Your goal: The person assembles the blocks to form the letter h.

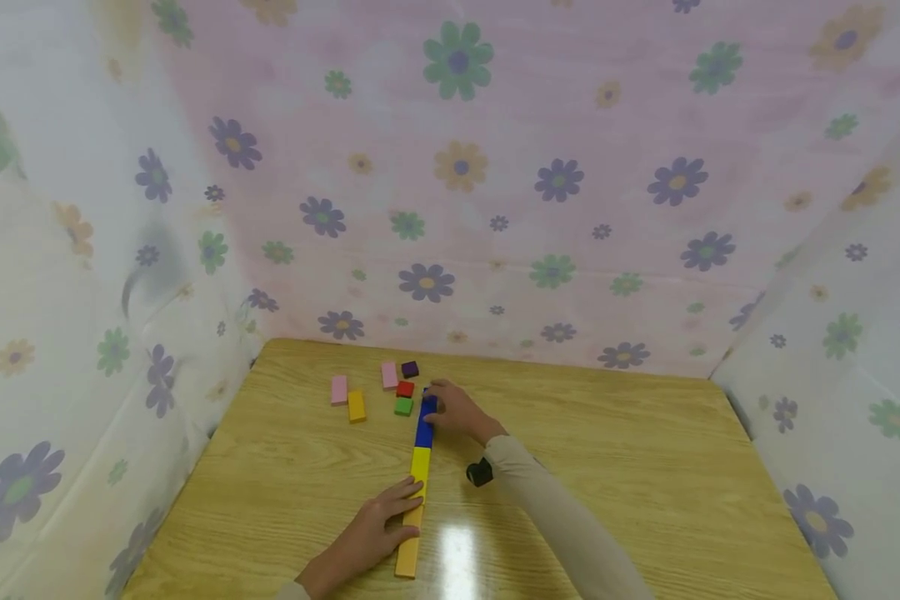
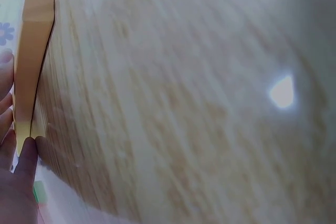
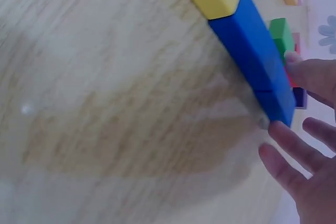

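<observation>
A straight row of blocks runs away from me: light orange blocks nearest, then yellow, then blue. My left hand lies along the left side of the row, its extended fingers touching the yellow and light orange blocks. At the far end, my right hand holds the last blue block between thumb and fingers. A thin seam shows between that block and the blue one before it. In the left wrist view, fingertips touch the row's side.
Left of the row's far end lie a green block, a red block, a dark purple block and a pink block. Farther left are another pink block and an orange block. Flowered cloth surrounds the wooden table.
</observation>
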The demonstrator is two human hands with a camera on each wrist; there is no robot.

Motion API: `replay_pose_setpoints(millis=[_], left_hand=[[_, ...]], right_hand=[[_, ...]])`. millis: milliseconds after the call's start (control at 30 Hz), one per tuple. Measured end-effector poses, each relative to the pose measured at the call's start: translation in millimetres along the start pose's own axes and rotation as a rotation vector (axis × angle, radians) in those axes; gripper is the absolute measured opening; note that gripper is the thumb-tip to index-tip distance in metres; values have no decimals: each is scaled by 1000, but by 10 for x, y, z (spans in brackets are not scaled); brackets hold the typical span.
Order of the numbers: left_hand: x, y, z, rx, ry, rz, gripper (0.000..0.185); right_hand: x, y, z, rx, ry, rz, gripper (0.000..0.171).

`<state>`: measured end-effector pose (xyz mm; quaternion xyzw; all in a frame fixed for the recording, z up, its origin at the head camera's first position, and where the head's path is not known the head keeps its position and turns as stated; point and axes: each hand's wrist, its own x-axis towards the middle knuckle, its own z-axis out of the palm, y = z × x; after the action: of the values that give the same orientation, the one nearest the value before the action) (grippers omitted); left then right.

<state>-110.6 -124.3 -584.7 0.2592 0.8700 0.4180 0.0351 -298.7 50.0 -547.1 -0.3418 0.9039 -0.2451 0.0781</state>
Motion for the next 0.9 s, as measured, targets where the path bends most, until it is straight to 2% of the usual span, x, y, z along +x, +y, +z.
replay_pose_setpoints(millis=[167, 533, 900], left_hand=[[2, 15, 12, -7, 0, 8, 43], [7, 5, -6, 11, 22, 28, 43], [-1, 2, -8, 1, 19, 22, 43]], right_hand=[[45, -36, -100, 13, 37, 7, 37], [267, -169, -356, 108, 37, -23, 40], [501, -356, -366, 114, -11, -88, 47]])
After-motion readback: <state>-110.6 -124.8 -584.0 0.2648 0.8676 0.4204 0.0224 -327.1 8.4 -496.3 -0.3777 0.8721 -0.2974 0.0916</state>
